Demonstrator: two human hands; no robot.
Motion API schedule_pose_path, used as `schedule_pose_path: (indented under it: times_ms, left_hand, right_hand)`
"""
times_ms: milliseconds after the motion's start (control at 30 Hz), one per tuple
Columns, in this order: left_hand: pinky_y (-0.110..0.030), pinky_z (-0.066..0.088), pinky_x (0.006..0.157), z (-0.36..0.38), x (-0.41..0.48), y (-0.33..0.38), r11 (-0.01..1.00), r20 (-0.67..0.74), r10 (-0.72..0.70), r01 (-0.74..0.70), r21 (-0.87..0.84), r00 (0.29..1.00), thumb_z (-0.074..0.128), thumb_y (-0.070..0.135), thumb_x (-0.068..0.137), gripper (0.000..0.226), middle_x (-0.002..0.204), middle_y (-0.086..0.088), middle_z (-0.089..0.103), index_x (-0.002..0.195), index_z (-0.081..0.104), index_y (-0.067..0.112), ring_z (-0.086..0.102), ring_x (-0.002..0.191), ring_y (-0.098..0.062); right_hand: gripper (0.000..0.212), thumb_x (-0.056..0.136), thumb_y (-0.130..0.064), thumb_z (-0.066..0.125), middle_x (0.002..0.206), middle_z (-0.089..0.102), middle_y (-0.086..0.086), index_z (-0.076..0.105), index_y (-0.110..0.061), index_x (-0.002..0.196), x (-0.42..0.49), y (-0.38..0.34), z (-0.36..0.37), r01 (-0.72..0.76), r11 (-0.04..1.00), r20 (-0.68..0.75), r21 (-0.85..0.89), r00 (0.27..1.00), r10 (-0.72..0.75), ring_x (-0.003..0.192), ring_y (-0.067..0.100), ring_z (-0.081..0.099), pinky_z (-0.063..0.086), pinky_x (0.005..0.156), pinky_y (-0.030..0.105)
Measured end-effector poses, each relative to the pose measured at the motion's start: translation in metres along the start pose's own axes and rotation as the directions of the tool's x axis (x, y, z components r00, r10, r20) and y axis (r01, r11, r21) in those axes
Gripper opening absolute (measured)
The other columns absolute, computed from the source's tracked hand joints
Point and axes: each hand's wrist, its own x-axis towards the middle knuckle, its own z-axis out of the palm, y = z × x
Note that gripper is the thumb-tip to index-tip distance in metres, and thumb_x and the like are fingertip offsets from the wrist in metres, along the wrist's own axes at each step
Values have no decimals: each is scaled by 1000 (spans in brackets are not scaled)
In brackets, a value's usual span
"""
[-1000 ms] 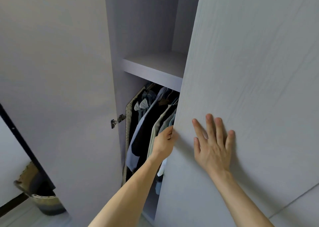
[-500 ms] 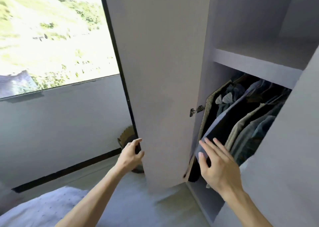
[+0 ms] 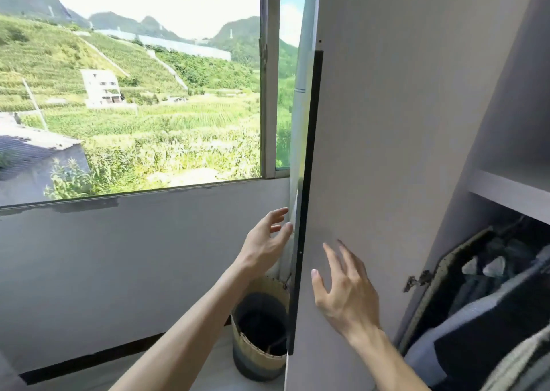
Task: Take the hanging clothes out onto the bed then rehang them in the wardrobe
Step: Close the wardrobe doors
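Both hands are empty with fingers spread, the left hand (image 3: 265, 242) just beside the dark edge of the wardrobe door (image 3: 387, 152), the right hand (image 3: 342, 289) at the door's inner face, contact unclear, the hanging clothes (image 3: 491, 301) right of it inside the wardrobe, a woven basket (image 3: 253, 358) below the left hand.

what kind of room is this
Most likely a bedroom in a rural home: an open wardrobe with hanging clothes inside, a large window onto green hillside fields, and a woven basket on the floor.
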Motion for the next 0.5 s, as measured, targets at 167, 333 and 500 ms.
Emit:
schedule_pose_path:
  times_ms: [167, 333, 500]
  left_hand:
    - [-20, 45, 102, 2, 55, 19, 973, 99, 43, -19, -232, 994, 51, 43, 101, 41, 135, 6, 59, 140, 50, 30, 57, 123, -5]
    - [-11, 48, 84, 14, 61, 15, 945, 64, 36, -13, -326, 997, 52, 40, 100, 17, 115, 10, 69, 117, 56, 43, 65, 103, 1]
    - [-6, 48, 80, 15, 49, 19, 921, 62, 66, -37, -388, 996, 56, 37, 98, 15, 108, 16, 68, 108, 55, 48, 64, 97, 11]
  right_hand:
    - [78, 88, -65, 48, 160, 26, 5, 25, -27, 152, 36, -21, 21, -105, 994, -76, 9, 992, 105, 133, 24, 48, 60, 78, 30]
    - [90, 82, -61, 62, 160, 25, 11, 25, -22, 154, 43, -27, 49, -145, 989, -140, -38, 980, 139, 136, 28, 46, 56, 93, 34]
    - [84, 87, -41, 67, 159, 25, 20, 29, -8, 153, 34, -30, 68, -133, 986, -199, -99, 974, 111, 142, 35, 36, 49, 103, 42]
